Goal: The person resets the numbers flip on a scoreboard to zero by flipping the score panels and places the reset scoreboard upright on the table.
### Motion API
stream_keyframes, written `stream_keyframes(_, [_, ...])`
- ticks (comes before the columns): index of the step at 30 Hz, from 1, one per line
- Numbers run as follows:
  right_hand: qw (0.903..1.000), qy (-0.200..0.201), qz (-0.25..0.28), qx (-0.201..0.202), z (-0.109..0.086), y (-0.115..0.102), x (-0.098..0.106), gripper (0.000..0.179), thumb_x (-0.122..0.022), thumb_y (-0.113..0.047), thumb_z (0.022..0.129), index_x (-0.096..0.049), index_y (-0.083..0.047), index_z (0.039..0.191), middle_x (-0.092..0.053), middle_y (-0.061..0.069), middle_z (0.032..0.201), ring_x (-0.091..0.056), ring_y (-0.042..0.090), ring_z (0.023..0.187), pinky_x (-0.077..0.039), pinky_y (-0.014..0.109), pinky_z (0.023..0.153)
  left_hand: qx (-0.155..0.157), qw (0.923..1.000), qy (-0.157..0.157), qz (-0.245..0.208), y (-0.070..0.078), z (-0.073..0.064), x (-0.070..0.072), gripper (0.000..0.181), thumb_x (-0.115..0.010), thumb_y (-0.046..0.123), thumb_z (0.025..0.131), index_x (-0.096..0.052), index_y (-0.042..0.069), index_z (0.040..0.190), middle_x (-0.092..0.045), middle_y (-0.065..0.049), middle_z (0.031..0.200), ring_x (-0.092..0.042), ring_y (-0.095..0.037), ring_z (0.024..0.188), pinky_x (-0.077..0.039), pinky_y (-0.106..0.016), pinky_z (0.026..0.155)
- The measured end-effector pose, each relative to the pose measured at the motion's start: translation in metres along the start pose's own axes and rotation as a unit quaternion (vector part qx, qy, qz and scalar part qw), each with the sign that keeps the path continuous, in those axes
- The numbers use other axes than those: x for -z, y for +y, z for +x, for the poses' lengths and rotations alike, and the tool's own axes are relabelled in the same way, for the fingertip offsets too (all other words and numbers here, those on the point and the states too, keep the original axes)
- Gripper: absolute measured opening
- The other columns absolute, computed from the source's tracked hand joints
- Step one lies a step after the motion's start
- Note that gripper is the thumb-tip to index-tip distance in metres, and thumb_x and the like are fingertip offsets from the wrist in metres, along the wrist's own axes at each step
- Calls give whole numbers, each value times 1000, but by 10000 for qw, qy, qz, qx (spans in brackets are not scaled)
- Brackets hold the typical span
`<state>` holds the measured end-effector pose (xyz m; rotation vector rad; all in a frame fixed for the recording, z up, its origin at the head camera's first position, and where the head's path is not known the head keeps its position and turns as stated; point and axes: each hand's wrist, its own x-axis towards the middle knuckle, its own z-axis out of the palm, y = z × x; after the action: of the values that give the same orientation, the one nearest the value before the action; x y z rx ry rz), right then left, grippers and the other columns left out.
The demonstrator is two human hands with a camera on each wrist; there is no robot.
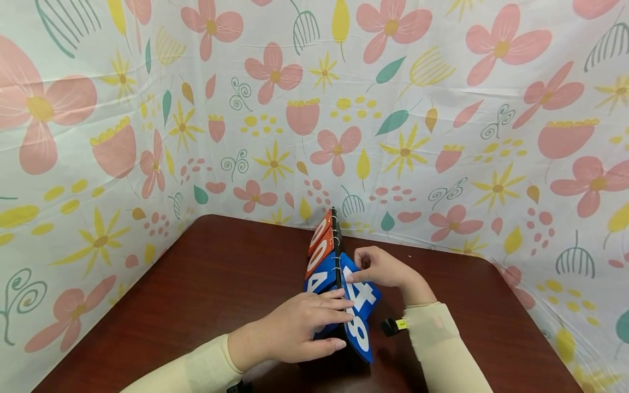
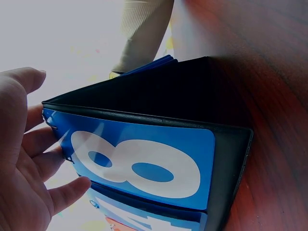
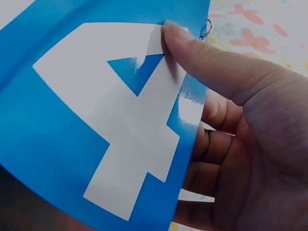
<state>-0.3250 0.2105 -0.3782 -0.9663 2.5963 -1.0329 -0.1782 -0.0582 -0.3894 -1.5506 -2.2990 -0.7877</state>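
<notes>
While tented, scoreboard [image 1: 362,295] — long axis toward floral curtain [image 1: 314,125].

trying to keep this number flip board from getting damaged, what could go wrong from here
The right hand pinches the blue 4 card near a metal ring, so a hard pull might crease the card or strain that ring.

The left hand lies over the top edge of the flip board, so a turning card could catch on its fingers.

The board stands like a tent on the table, so heavy pressure might make it spread or slide.
</notes>
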Motion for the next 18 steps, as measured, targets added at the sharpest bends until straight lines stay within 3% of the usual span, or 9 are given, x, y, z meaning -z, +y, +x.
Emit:
stream_keyframes(9, [9999, 25, 0, 130, 0, 0, 3, 39, -81, -33, 89, -54, -10, 72, -46, -3, 58, -46, 11, 48, -34, 23, 45, 39, 10000, -42, 14, 0, 1, 2, 45, -56, 42, 105, -64, 17, 141, -55, 5, 154, -39, -11, 152, -39, -42, 122])
stream_keyframes(18, [10000, 24, 66, -4, -4, -5, 3, 38, -80, -28, 90, -55, -6, 72, -50, 0, 59, -51, 12, 49, -38, 24, 45, 17, 9996, -38, 274, 0, 1, 0, 43, -53, 41, 106, -63, 21, 142, -56, 6, 153, -45, -14, 149, -43, -44, 119])
